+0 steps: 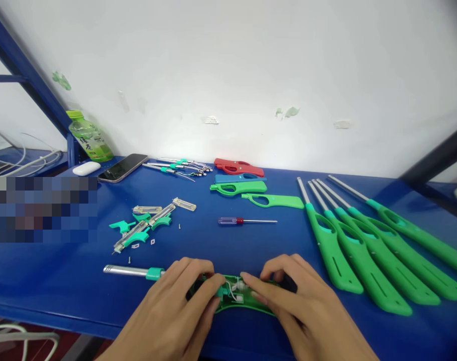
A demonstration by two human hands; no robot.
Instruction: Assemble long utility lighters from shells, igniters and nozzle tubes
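Note:
At the table's front lies an opened green lighter handle point(251, 307), its inner side up, showing white wires and a teal trigger piece point(223, 291). A metal lighter tube point(125, 269) with a teal collar sticks out to its left. My left hand point(179, 296) is closed around the handle's left part, thumb and index finger at the trigger piece. My right hand point(294, 296) grips the right part, with its index fingertip touching a pale piece inside. My fingers cover both ends of the handle.
Loose clear gas tanks and teal triggers point(142, 228) lie left of centre, with small screws nearby. A screwdriver point(247, 221) lies mid-table. Behind are coloured handle shells point(239, 188) and wired tubes point(176, 166). Several assembled green lighters point(371, 250) lie right; a phone point(124, 167) and bottle point(89, 136) stand back left.

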